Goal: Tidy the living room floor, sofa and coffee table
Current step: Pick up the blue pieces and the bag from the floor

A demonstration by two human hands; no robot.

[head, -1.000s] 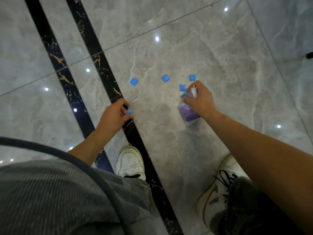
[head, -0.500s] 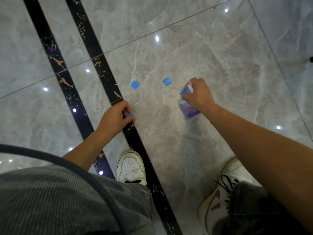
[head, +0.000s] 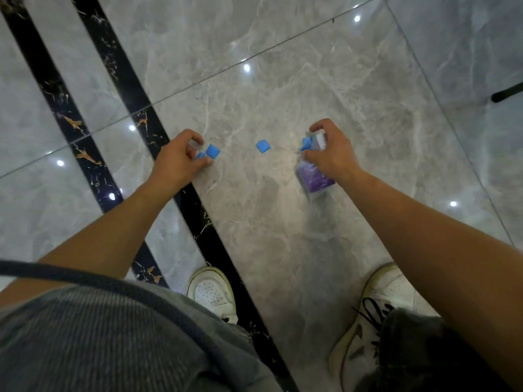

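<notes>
Small blue square tiles lie on the grey marble floor (head: 283,222). My left hand (head: 178,157) holds one blue tile (head: 200,155) in its curled fingers, right beside a second blue tile (head: 212,151) lying on the floor by its fingertips. Another blue tile (head: 263,146) lies alone between my hands. My right hand (head: 331,154) grips a clear bag with a purple label (head: 315,181) and pinches a blue tile (head: 306,143) at the bag's mouth.
Two black inlaid strips (head: 195,216) run diagonally across the floor under my left arm. My white shoes stand at the left (head: 212,292) and right (head: 368,321). A dark rod (head: 506,93) pokes in at the right edge.
My left hand has moved forward from the black strip to the tile that lay farther out. My right hand has picked up tiles near the bag; fewer remain on the floor.
</notes>
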